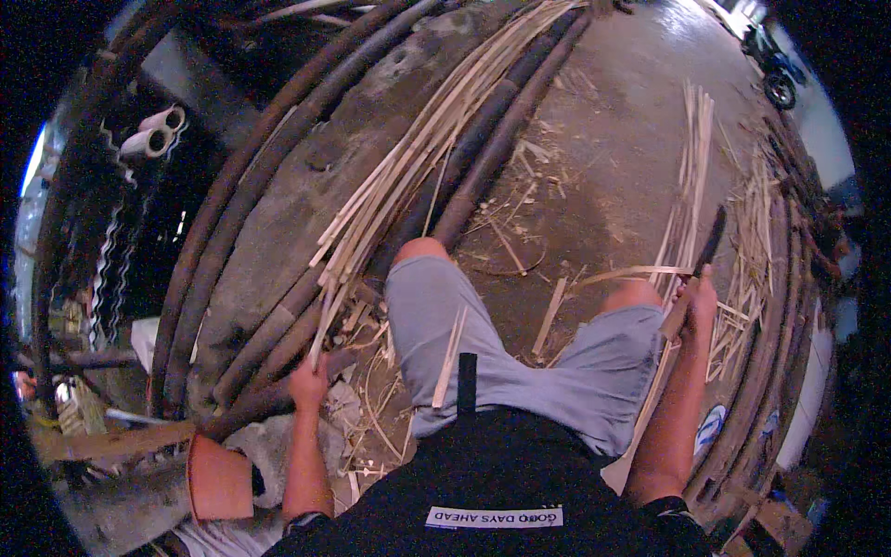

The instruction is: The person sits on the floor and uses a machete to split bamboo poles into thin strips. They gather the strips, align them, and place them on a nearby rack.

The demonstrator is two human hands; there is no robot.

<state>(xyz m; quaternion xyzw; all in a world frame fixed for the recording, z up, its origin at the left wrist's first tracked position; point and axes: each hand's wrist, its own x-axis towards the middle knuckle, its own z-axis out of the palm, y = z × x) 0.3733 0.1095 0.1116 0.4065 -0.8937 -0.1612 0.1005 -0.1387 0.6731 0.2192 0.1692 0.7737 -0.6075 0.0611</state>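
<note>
My left hand point(309, 383) is closed round the near end of a thin pale wooden strip point(325, 320), beside a long bundle of similar strips point(408, 172). The bundle lies over dark poles point(506, 102) and stretches away from me. My right hand point(703, 302) grips a knife point(713, 239) by its wooden handle, the dark blade pointing up and away. A bent strip point(631, 273) runs across my right knee to the knife; whether the hand holds it too, I cannot tell. Across my left thigh lies a short split strip point(449, 360).
Another bundle of strips point(691, 176) lies at the right, by more poles point(775, 306). Shavings point(506, 232) litter the floor between my legs. Curved dark poles point(251, 158) run along the left. An orange pot-like object point(218, 478) sits at lower left. A wheeled vehicle point(778, 79) stands far right.
</note>
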